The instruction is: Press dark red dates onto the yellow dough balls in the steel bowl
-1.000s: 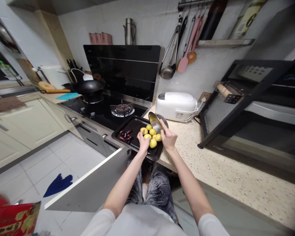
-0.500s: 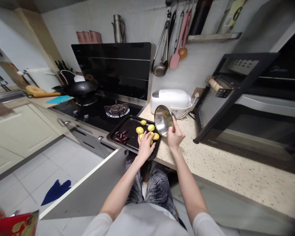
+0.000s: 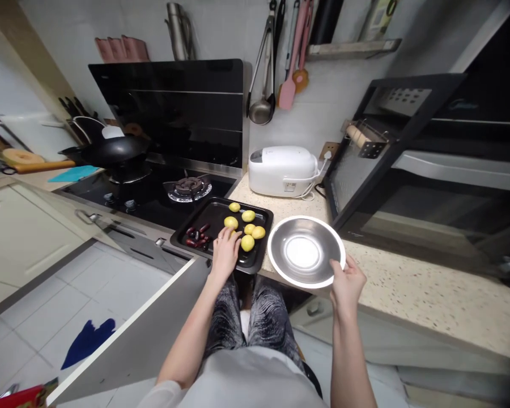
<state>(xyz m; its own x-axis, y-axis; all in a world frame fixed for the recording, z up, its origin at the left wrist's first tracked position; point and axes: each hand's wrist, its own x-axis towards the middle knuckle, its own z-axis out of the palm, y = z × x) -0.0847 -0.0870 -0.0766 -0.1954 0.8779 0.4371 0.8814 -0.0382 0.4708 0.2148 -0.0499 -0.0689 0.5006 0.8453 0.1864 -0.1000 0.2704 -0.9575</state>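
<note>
Several yellow potato-like pieces (image 3: pixel 247 243) lie on the right part of a black baking tray (image 3: pixel 189 220), with small dark red pieces (image 3: pixel 198 236) at its left. My left hand (image 3: pixel 226 249) reaches over the tray's front, its fingers curved over a yellow piece that they partly cover; whether it grips the piece is unclear. To the right of the tray, a wide steel bowl (image 3: pixel 304 249) with nothing in it faces up at the counter. My right hand (image 3: pixel 348 279) pinches the bowl's right rim between thumb and fingers.
A white appliance (image 3: pixel 283 170) stands behind the bowl, and a black oven (image 3: pixel 433 209) is at the right. The stove (image 3: pixel 153 204) with a wok (image 3: pixel 114 150) lies left of the tray. An open cabinet door (image 3: pixel 131 340) juts out below the tray.
The bowl has gone from tilted beside the tray to level over the counter, moving right with my right hand. My left hand has shifted left, uncovering more yellow pieces. The view has turned slightly.
</note>
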